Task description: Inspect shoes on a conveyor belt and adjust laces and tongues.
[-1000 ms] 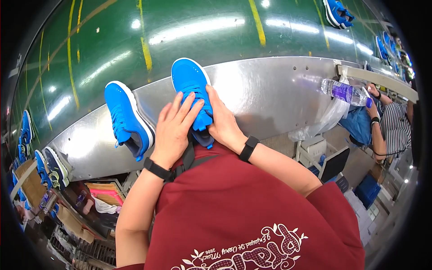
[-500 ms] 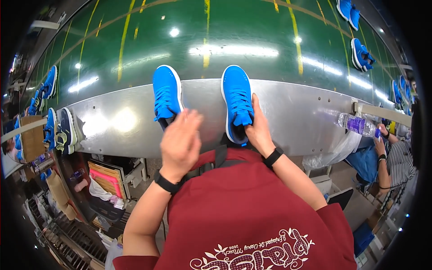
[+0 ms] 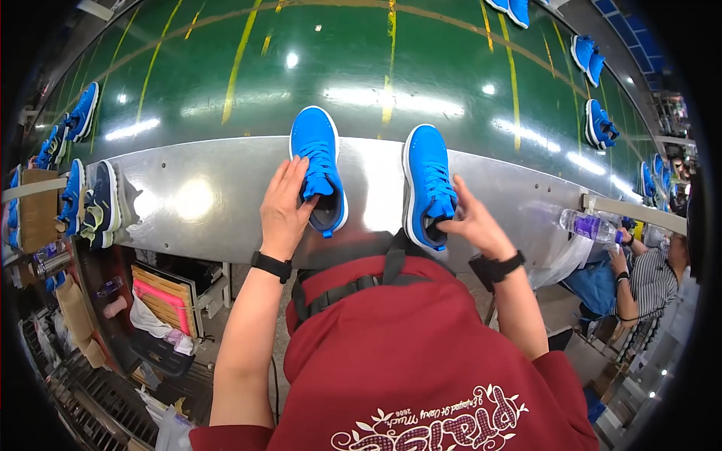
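1. The left hand [image 3: 283, 214] I see holding the left blue shoe [image 3: 316, 146], thumb at its collar.
2. The right hand [image 3: 481, 222] spreads wide beside the right blue shoe [image 3: 426, 159].
3. Both lie on the metal ledge [image 3: 233, 177], toes over the green surface [image 3: 338, 68].

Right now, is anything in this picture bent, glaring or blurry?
Head view: the far-reaching edges of the green surface curve, and the corners go black; head view: white streaks glare off that surface, with bright patches on the metal ledge; head view: the right hand looks slightly soft, while the left shoe and right shoe look fairly clear.
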A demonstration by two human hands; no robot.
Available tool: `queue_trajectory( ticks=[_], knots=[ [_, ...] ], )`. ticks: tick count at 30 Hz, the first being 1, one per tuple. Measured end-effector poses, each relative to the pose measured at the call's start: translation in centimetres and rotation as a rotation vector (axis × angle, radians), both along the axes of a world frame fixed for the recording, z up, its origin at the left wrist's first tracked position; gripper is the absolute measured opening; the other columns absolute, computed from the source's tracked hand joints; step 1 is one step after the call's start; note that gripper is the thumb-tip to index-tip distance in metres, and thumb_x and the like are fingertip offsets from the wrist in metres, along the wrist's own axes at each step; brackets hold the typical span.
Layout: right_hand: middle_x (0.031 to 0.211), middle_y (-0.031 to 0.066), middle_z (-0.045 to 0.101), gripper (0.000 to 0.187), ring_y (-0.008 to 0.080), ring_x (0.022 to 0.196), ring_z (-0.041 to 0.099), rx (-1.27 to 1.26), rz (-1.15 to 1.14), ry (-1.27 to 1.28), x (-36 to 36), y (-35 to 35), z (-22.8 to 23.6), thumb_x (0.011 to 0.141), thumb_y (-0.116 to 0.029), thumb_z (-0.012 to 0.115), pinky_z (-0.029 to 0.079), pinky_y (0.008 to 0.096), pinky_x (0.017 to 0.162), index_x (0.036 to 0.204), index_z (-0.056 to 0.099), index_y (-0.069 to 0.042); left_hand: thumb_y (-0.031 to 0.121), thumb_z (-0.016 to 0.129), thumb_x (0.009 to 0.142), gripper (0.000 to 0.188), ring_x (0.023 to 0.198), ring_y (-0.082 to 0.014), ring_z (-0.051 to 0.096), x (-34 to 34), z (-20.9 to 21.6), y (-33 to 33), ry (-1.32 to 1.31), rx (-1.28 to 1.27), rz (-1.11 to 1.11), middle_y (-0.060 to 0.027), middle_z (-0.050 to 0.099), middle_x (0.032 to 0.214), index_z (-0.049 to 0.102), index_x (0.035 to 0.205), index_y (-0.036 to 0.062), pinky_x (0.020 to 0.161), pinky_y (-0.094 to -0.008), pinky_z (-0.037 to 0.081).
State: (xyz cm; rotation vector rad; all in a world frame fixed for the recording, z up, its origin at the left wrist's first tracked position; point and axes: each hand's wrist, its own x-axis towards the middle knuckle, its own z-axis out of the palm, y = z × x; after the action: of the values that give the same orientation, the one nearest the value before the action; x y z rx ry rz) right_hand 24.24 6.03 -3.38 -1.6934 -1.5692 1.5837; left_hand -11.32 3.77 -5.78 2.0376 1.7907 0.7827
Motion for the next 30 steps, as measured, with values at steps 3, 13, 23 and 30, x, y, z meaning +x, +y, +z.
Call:
queue_trajectory(
  ticks=[3,13,23,30],
  knots=[
    [0.131,0.0139,0.055,0.065,0.0243,0.125,0.05,0.162,-0.037,0.053,-2.1,2.0,6.3,0.078,0.01,0.044,0.038,0.0331,0.104,0.14,0.043,-0.007,0.012,0.077,0.071,0.078,0.127,-0.0389,0.044,0.4,-0.4,-0.6,-0.102,-0.053,0.066,-0.0218,0.044,0.14,0.039,0.139,0.0027,0.101,-0.0413,0.041],
    [0.102,0.0215,0.067,0.032,0.0386,0.094,0.064,0.342,-0.06,0.019,-20.2,3.8,1.1,0.094,-0.01,0.049,0.051,0.0391,0.082,0.125,0.053,-0.004,0.015,0.087,0.059,0.109,0.122,-0.0402,0.047,0.4,-0.8,1.6,-0.346,-0.104,0.022,-0.0244,0.042,0.137,0.021,0.145,0.0002,0.097,-0.0411,0.044],
    [0.089,0.0142,0.072,0.036,0.0199,0.085,0.07,0.101,-0.033,0.02,-20.1,5.6,1.3,0.079,-0.013,0.073,0.053,0.0302,0.08,0.112,0.065,-0.003,0.011,0.084,0.063,0.107,0.127,-0.0372,0.045,-0.4,-1.5,1.6,-0.428,-0.165,-0.012,-0.0231,0.038,0.142,0.019,0.147,0.0019,0.102,-0.0403,0.041],
    [0.083,0.008,0.071,0.052,0.0112,0.076,0.064,-0.063,0.292,-0.065,-19.8,10.4,2.1,0.081,-0.007,0.072,0.05,0.0271,0.072,0.125,0.046,0.003,0.019,0.083,0.067,0.104,0.129,-0.0391,0.042,-0.2,-1.5,1.9,-0.384,-0.21,0.012,-0.0237,0.033,0.145,0.018,0.148,0.0035,0.101,-0.0419,0.042]
  ],
)
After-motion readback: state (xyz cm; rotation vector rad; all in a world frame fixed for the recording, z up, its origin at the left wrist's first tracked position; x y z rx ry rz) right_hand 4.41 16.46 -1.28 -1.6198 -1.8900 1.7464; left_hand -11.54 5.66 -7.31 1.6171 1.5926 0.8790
